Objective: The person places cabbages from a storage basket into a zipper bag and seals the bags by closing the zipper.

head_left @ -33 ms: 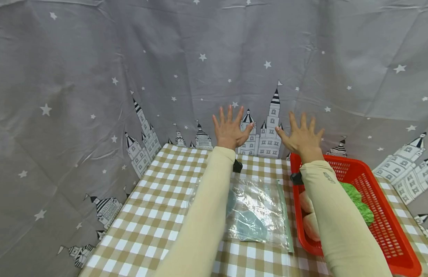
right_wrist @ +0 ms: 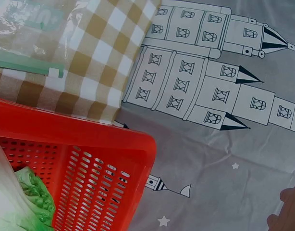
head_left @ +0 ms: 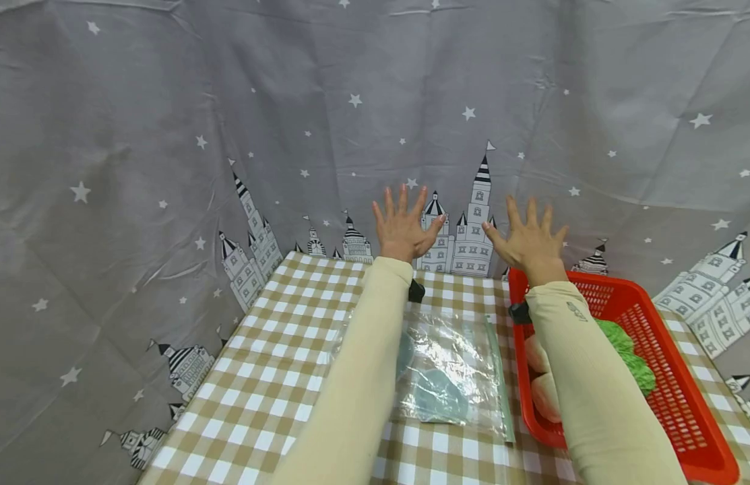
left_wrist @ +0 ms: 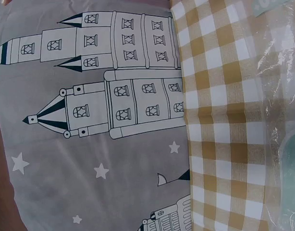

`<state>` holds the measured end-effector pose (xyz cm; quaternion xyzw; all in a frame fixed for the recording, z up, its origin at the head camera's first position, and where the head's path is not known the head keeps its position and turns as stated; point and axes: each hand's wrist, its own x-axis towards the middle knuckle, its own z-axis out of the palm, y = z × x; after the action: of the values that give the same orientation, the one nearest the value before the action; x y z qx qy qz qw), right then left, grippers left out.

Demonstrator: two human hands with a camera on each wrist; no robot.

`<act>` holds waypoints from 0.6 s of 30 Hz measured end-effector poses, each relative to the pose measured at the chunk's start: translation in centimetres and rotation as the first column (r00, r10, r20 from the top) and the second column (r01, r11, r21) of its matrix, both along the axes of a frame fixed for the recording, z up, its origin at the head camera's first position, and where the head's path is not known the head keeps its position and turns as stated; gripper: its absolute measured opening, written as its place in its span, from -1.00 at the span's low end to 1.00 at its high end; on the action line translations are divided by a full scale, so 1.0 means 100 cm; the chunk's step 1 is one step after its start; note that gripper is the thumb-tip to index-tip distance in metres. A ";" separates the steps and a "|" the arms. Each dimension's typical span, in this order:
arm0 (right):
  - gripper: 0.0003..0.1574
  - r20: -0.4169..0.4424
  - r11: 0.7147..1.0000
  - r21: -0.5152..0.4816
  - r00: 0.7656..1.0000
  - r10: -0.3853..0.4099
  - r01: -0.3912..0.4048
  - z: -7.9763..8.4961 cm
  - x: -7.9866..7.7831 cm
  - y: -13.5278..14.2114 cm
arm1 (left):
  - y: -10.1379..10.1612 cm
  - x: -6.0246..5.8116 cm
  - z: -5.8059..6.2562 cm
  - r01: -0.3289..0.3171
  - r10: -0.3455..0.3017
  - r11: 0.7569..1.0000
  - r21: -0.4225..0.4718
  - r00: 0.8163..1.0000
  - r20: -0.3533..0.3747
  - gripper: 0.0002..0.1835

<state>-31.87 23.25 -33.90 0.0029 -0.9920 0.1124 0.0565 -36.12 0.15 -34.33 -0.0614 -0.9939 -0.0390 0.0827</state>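
Note:
My left hand (head_left: 405, 229) is held out with its fingers spread, in front of the curtain beyond the table's far edge. To its right, my right hand (head_left: 529, 241) is also stretched out with spread fingers, near the far left corner of a red plastic basket (head_left: 686, 377). Both hands hold nothing. A clear zip bag (head_left: 444, 394) with a green slider strip lies flat on the table under and beside the left forearm, which hides part of it. In the basket are a leafy green cabbage (right_wrist: 34, 197) and round pale items (head_left: 546, 396), partly covered by the right forearm.
A brown-and-white checked cloth (head_left: 253, 377) covers the table. Behind and beside it hangs a grey curtain (head_left: 290, 101) printed with stars and castles. The basket stands at the table's right side. Black wrist straps (head_left: 416, 291) show at both cuffs.

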 end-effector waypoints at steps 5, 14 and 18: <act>0.16 0.007 1.000 -0.001 1.000 0.005 -0.005 0.001 0.002 -0.003 | -0.002 -0.001 -0.001 0.005 -0.005 1.000 0.001 1.000 0.006 -0.20; 0.15 -0.017 0.999 -0.008 0.999 0.037 -0.037 -0.002 0.007 -0.005 | 0.023 0.022 -0.017 0.113 -0.103 0.987 -0.117 0.991 0.084 -0.23; 0.12 -0.026 0.997 -0.021 0.997 0.070 -0.071 -0.008 0.013 -0.002 | 0.053 0.056 -0.040 0.217 -0.199 0.971 -0.095 0.964 0.175 -0.53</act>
<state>-30.53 23.04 -34.73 0.0386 -0.9893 0.1252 0.0649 -30.53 5.50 -38.36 -0.1667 -0.9860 0.0041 -0.0075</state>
